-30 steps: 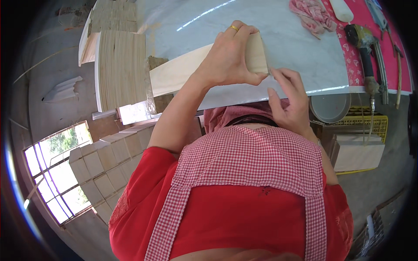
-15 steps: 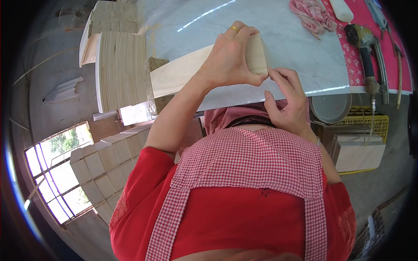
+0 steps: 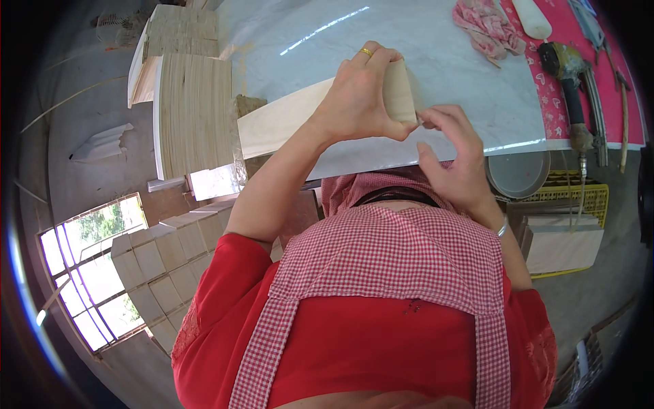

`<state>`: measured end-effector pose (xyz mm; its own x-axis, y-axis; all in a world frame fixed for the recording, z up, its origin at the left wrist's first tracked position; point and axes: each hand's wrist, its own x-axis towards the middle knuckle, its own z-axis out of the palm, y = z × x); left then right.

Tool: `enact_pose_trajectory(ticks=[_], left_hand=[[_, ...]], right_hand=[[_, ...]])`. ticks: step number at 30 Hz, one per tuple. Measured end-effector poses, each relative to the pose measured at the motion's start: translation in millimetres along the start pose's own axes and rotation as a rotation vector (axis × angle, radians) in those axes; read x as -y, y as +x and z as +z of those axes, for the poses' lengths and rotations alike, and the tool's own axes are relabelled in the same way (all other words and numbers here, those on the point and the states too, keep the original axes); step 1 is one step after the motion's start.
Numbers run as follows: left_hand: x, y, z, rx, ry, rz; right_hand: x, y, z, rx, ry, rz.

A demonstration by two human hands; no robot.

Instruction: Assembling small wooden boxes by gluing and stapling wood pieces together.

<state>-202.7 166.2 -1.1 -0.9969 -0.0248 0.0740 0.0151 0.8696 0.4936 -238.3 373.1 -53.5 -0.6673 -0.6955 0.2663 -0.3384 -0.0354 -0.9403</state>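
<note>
A long pale wooden box (image 3: 281,114) lies on the white-covered table. My left hand (image 3: 357,95) is closed over its right end, fingers on the far edge and thumb at the near corner. The palm hides part of the wood, so its full build does not show. My right hand (image 3: 455,146) is just right of that near corner. Its index fingertip is at or against the corner, the thumb held well apart, and nothing visible lies between them.
Stacked thin wooden boards (image 3: 194,116) stand at the left. A nail gun (image 3: 572,78) lies on pink cloth at the right, near a crumpled rag (image 3: 487,31) and a white bottle (image 3: 531,19). A round grey basin (image 3: 518,174) and yellow crate (image 3: 596,198) sit below the table edge.
My right hand has shifted slightly down, and its fingers have bent a little more near the corner. My left hand keeps its hold on the box.
</note>
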Motion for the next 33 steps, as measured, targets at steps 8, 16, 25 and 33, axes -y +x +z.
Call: enact_pose_trajectory(ticks=[8, 16, 25, 33], left_hand=[[2.1, 0.1, 0.7, 0.004, -0.001, 0.035], [-0.5, 0.2, -0.5, 0.004, -0.001, -0.004], [3.0, 0.6, 3.0, -0.045, -0.022, 0.013], [4.1, -3.9, 7.3, -0.099, 0.009, 0.031]], right_hand=[[-10.6, 42.2, 7.2, -0.065, 0.069, -0.187], [9.5, 1.9, -10.7, 0.077, 0.037, -0.095], [-2.4, -17.1, -54.3, -0.039, -0.226, 0.058], [-57.2, 13.9, -212.0, -0.305, -1.028, 0.404]])
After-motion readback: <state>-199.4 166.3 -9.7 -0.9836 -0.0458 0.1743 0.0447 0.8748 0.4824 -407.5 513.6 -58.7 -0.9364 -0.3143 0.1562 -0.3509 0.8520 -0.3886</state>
